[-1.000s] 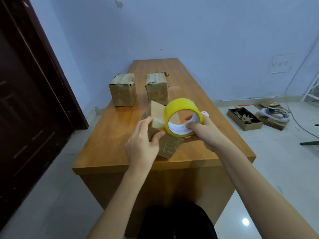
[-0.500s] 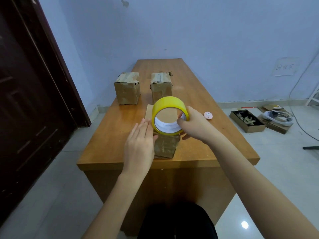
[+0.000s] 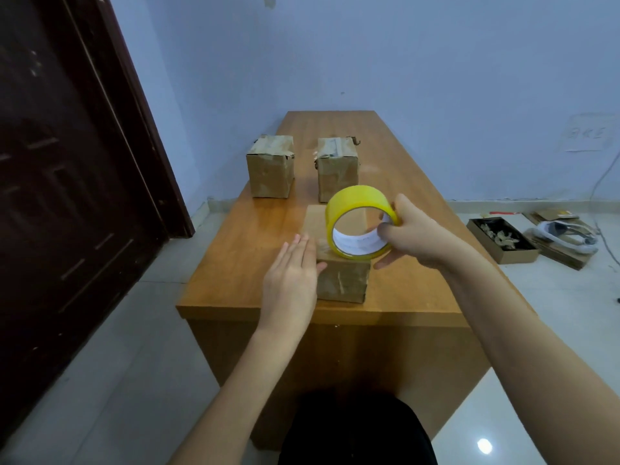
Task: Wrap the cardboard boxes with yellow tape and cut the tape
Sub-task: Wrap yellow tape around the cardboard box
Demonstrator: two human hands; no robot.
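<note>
A cardboard box (image 3: 340, 280) sits near the front edge of the wooden table (image 3: 241, 263). My left hand (image 3: 292, 280) lies flat with straight fingers against the box's left side. My right hand (image 3: 414, 238) grips a roll of yellow tape (image 3: 357, 199), thumb inside the core, holding it upright on the box's top. Two more cardboard boxes, one at the left (image 3: 271, 166) and one at the right (image 3: 338, 167), stand farther back on the table.
A dark wooden door (image 3: 67, 182) fills the left. On the floor at the right lie an open tray of scraps (image 3: 503, 241) and a pile of flat cardboard with a white cable (image 3: 567, 236). A blue wall stands behind the table.
The near box went from tilted to lying flat on the table. My left hand opened from gripping it to lying flat against its side. The tape roll moved slightly right on the box top.
</note>
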